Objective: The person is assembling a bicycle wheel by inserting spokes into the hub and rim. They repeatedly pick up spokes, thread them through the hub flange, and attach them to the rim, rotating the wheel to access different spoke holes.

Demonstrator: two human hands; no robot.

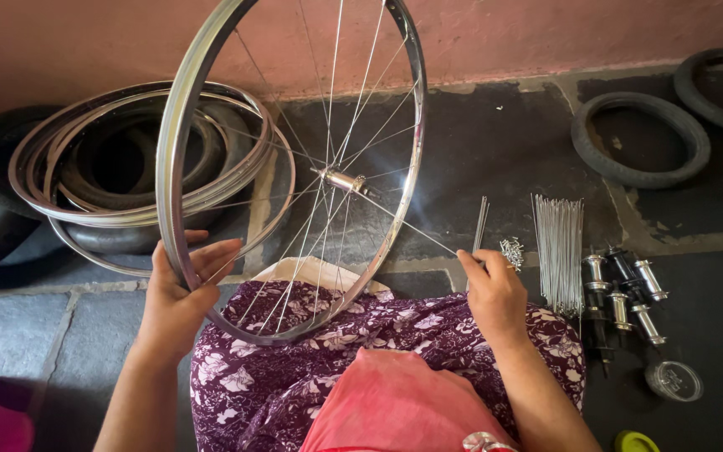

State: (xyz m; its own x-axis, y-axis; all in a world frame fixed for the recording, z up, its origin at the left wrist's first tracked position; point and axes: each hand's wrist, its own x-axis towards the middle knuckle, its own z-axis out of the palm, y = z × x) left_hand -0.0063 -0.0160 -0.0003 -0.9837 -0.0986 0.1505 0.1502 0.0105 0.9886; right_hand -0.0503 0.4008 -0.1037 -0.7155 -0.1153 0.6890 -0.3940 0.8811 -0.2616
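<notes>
Bicycle wheel rim (179,142), polished metal, thin spokes meeting a central hub (343,179), stands upright at frame centre over a floral purple lap. Left hand (176,293) grips its lower-left edge, fingers curled. Right hand (493,289) pinches a loose spoke (416,228). Right of frame, on the dark stone floor (479,151): bundled steel spokes (559,251), spare hubs (625,293). Stacked bare rims (85,180) upper left.

Both bare forearms reach forward from the lower edge of the view, elbows low and wrists raised. The left hand (176,293) is upright with its palm turned inward, fingers spread and curled in a loose grip, thumb set apart. The right hand (493,293) shows its back, fingers bunched forward and pinched tight at the tips.
</notes>
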